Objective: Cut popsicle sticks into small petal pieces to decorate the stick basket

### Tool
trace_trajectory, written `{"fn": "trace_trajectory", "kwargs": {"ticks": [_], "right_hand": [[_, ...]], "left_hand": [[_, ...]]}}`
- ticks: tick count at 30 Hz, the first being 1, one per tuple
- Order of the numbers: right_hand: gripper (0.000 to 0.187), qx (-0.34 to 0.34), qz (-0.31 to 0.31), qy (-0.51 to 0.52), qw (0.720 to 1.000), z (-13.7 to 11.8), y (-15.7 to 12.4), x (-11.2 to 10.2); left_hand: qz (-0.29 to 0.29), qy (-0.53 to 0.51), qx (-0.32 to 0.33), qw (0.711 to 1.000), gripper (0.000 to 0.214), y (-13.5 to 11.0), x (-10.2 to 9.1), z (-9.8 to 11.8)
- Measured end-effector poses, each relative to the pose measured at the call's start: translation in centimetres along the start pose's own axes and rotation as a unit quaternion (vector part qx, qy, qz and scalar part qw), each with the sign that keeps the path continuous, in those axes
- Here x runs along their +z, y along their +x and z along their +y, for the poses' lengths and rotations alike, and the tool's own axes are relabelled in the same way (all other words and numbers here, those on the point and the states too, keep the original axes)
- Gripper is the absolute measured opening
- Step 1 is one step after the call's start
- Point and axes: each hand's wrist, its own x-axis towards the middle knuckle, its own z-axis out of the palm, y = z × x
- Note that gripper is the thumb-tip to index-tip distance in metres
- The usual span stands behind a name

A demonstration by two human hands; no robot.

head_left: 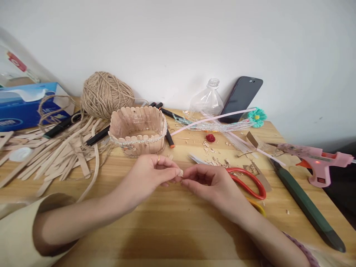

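My left hand, with a ring on one finger, pinches a small pale piece between thumb and fingers. The fingertips of my right hand are pinched together right beside that piece; whatever they hold is too small to make out. Both hands meet above the table, in front of a basket of craft sticks with a glittery band around it. Partly behind my right hand lie scissors with red handles, and a yellow handle shows below them.
Craft sticks, a twine ball and a tissue box fill the left. Behind stand a cut plastic bottle and a phone. Rightward are a pink glue gun, a dark green knife and a red rose.
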Motion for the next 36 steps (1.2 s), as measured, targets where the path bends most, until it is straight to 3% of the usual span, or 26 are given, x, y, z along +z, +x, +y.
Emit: {"fn": "trace_trajectory", "kwargs": {"ticks": [13, 36], "right_hand": [[0.010, -0.017, 0.020, 0.040, 0.999, 0.27, 0.00, 0.02], [0.011, -0.057, 0.062, 0.078, 0.993, 0.40, 0.20, -0.04]], "left_hand": [[-0.001, -0.031, 0.012, 0.999, 0.010, -0.16, 0.03, -0.12], [-0.040, -0.107, -0.032, 0.993, 0.012, -0.57, 0.24, -0.35]]}}
